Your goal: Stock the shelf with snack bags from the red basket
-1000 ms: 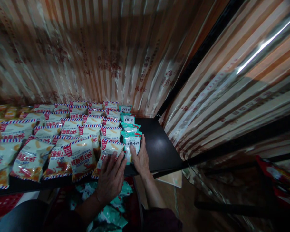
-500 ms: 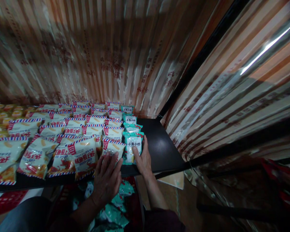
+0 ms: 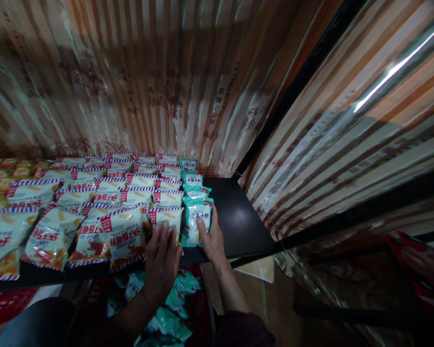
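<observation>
My right hand (image 3: 214, 238) grips the right side of a teal snack bag (image 3: 196, 217), thumb across its front and the other fingers partly hidden beside it. This bag stands at the front of a row of teal bags (image 3: 194, 179). My left hand (image 3: 162, 258) lies with fingers stretched over the lower front of a white snack bag (image 3: 169, 217) with a red-and-blue striped edge, just left of the teal one. Both bags stand on a black shelf (image 3: 240, 212).
Rows of white snack bags (image 3: 126, 231) fill the shelf leftward, with yellow packs (image 3: 7, 171) beyond. Below, a red basket (image 3: 202, 299) holds several teal bags (image 3: 168, 320). Striped plastic sheeting (image 3: 148, 72) hangs behind. Another person's hand (image 3: 425, 262) is beside red packaging at right.
My left hand's fingers have drawn closer together on the white bag, which has shifted slightly left. My right hand stays on the teal bag. Another person's hand now shows at right.
</observation>
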Motion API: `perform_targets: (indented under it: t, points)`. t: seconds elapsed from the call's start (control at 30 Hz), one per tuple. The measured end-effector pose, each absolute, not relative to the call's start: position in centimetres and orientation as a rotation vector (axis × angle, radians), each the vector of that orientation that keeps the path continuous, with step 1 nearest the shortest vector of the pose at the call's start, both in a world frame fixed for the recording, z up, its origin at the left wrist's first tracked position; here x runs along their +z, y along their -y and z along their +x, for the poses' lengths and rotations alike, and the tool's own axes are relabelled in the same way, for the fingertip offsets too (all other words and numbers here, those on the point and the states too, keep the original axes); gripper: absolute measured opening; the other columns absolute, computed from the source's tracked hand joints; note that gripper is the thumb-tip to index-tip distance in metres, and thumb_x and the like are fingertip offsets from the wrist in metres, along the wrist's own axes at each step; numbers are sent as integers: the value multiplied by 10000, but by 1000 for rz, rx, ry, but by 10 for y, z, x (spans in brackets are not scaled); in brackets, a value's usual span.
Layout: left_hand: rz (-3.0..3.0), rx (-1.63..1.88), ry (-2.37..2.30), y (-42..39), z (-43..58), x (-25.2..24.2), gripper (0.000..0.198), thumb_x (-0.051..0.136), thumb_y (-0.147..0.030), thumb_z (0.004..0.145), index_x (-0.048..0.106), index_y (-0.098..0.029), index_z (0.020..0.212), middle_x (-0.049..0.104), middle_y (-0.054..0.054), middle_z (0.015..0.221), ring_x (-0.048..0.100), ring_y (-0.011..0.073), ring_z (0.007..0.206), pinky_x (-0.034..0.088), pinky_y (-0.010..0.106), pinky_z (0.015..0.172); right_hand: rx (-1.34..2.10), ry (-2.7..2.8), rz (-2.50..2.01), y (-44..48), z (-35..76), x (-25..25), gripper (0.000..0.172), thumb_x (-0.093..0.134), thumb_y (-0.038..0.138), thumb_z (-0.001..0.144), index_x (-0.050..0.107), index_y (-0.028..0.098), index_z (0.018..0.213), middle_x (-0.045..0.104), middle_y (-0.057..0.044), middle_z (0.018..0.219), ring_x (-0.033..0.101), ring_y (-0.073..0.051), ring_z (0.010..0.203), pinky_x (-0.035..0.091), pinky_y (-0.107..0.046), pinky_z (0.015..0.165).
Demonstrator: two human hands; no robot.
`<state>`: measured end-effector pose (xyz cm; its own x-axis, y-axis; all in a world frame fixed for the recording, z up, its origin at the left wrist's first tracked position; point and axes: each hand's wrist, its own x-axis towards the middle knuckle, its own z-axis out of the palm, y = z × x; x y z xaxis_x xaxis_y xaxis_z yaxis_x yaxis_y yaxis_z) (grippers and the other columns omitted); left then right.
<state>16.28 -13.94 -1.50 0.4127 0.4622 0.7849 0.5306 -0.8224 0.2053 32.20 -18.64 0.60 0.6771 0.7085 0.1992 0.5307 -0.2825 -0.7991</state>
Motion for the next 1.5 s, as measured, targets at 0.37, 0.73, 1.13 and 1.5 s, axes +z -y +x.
perform_targets:
  t: [0.37,0.73,1.13,1.5]
  points:
    - [-2648,-1352,917,128,164,-16,527,644,-254,819,497,-207,1323,348,101,1506,228,310,1420,260,505,1130,220,992,-1966,185,321,6,693,381,532,908,196,191,1482,557,-103,1340,563,-253,1181,432,-402,982]
    - [-2659,-1400,865,129,163,-13,449,645,-291,825,567,-217,1261,519,122,1382,208,279,1429,212,506,1146,205,1021,-1994,185,322,5,720,388,554,899,234,144,1470,514,-135,1378,519,-264,1230,396,-426,1023]
    - [-2668,-1385,700,135,161,-8,386,657,-265,817,612,-257,1201,578,68,1329,201,233,1434,172,451,1168,233,951,-1834,191,326,-1,755,446,573,867,246,169,1473,381,-121,1484,373,-256,1358,304,-452,1108]
    - [-2768,-1236,597,137,172,-14,371,624,-263,843,602,-264,1213,559,10,1356,223,243,1426,120,430,1185,390,880,-1778,185,334,0,661,369,584,898,325,223,1450,438,-70,1455,419,-232,1331,305,-421,1113]
